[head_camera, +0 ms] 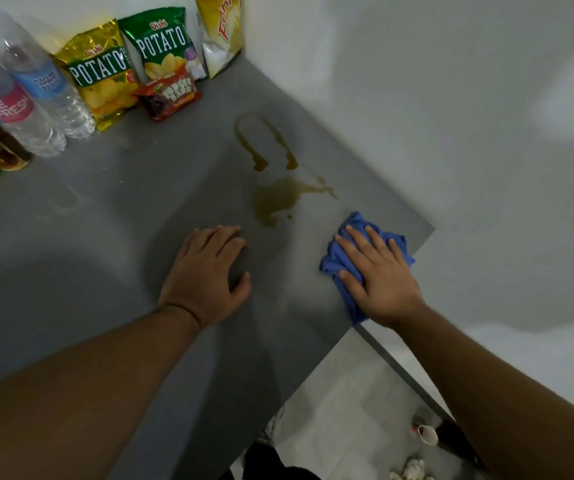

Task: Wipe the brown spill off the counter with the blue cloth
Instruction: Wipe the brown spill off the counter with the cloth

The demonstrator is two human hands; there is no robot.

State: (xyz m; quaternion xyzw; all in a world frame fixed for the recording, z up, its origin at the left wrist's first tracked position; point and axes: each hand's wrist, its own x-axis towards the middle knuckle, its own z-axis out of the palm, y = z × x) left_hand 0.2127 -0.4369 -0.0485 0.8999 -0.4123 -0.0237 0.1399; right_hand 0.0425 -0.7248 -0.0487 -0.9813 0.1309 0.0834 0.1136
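The right hand (379, 275) presses flat, fingers straight, on the crumpled blue cloth (344, 258) near the grey desk (105, 220) edge. The left hand (209, 271) lies flat beside it, fingers relaxed. The brown spill (278, 199) spreads just beyond both.

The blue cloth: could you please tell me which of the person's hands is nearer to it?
Right. The right hand rests flat on the blue cloth; the left hand lies on the bare counter to its left, apart.
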